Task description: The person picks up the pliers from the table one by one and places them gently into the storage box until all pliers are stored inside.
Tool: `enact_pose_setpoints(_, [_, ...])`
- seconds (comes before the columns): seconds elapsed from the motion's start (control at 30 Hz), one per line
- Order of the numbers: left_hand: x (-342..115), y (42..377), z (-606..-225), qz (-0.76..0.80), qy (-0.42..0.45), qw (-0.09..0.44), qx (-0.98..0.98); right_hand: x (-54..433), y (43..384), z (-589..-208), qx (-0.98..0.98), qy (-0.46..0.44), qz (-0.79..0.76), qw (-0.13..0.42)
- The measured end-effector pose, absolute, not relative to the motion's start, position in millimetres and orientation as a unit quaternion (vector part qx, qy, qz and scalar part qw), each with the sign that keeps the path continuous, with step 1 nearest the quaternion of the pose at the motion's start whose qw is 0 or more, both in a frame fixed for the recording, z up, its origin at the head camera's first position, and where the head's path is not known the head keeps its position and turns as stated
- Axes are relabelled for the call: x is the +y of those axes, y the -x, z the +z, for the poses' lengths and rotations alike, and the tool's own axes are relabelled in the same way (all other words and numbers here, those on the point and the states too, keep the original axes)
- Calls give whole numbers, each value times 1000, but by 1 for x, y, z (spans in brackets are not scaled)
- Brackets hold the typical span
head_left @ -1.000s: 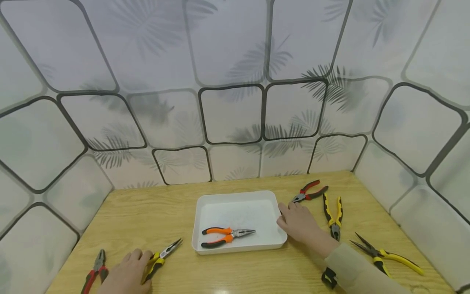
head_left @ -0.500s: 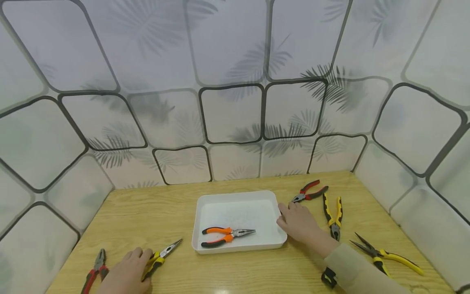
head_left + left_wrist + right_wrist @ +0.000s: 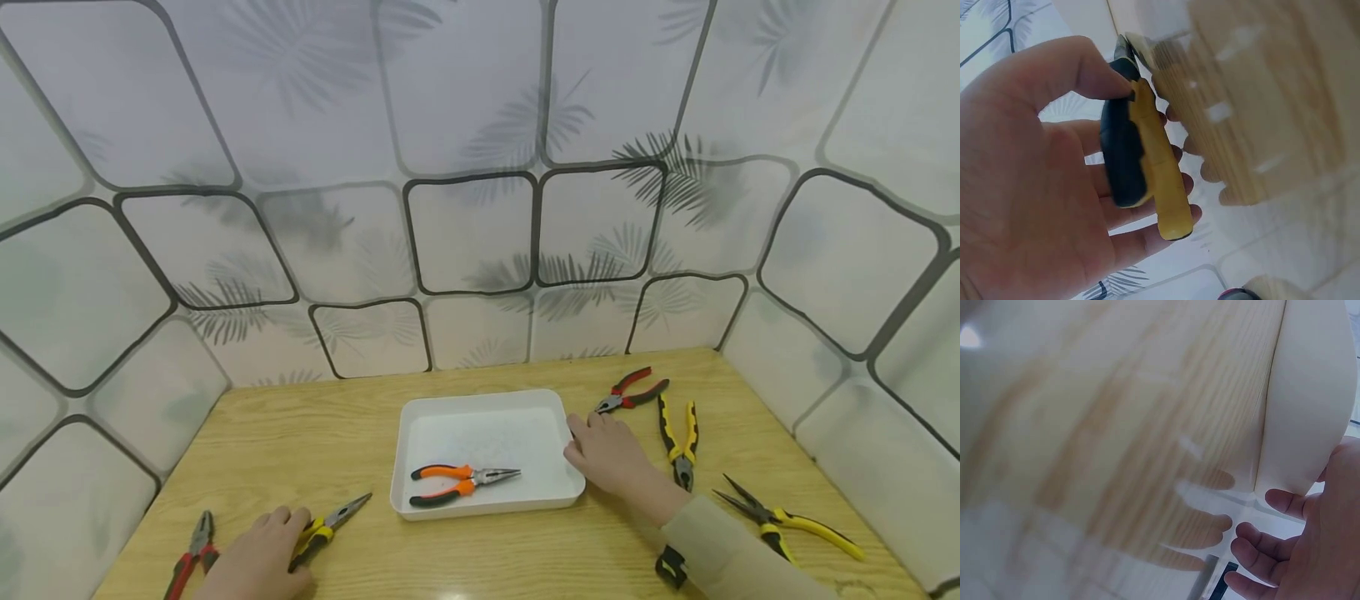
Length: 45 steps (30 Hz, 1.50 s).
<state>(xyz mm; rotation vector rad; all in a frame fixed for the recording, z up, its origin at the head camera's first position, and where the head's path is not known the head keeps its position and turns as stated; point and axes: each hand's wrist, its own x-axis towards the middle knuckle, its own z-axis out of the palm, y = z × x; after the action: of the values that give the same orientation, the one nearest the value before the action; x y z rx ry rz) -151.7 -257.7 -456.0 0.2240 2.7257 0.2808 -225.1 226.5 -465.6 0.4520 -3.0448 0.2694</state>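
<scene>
My left hand [image 3: 258,554] grips yellow-and-black needle-nose pliers [image 3: 318,533] at the table's front left, their nose pointing away to the right. In the left wrist view, the thumb presses one handle of these pliers [image 3: 1163,181] and the fingers lie behind the other. A white tray [image 3: 480,442] sits mid-table, and orange-and-black needle-nose pliers [image 3: 467,482] lie inside it. My right hand [image 3: 611,454] holds the tray's right wall. The right wrist view has the tray's outer side [image 3: 1310,394] with curled fingers [image 3: 1285,503] at its edge; part of the grip is hidden.
Red-handled pliers [image 3: 198,550] lie left of my left hand. Beyond my right hand are red-and-black pliers [image 3: 626,397] and yellow-and-black pliers [image 3: 682,454]. More yellow-and-black needle-nose pliers [image 3: 776,517] lie farther right. Patterned walls [image 3: 480,233] enclose the table's back and sides.
The nose of the pliers in my left hand has dipped slightly, and its jaws look closer together. My right hand, the tray and the orange pliers stay in place.
</scene>
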Motion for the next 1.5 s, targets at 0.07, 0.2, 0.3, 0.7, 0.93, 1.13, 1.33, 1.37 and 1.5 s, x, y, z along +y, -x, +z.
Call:
enact_pose_setpoints(0.07, [-259, 153, -456, 99, -81, 193, 973, 227, 225, -466, -985, -148, 88, 28])
enact_pose_setpoints(0.2, [-261, 155, -457, 96, -89, 177, 975, 227, 225, -466, -985, -147, 88, 26])
enact_pose_setpoints(0.3, [-261, 155, -456, 96, -95, 163, 977, 226, 226, -466, -986, -144, 84, 24])
enact_pose_setpoints(0.7, [-267, 157, -451, 75, -140, 100, 982, 225, 226, -466, -987, -139, 82, 25])
enact_pose_setpoints(0.93, [-270, 158, -450, 68, -142, 89, 984, 225, 225, -464, -986, -144, 85, 27])
enact_pose_setpoints(1.13, [-270, 157, -443, 70, -135, 80, 985, 225, 225, -465, -986, -143, 83, 29])
enact_pose_setpoints(1.33, [-266, 155, -436, 42, -146, 32, 988, 225, 225, -467, -987, -139, 80, 28])
enact_pose_setpoints(1.37, [-265, 155, -435, 35, -149, 22, 988, 225, 225, -468, -987, -138, 80, 28])
enact_pose_setpoints(1.5, [-261, 154, -431, 14, -159, -4, 987, 226, 225, -468, -986, -141, 84, 30])
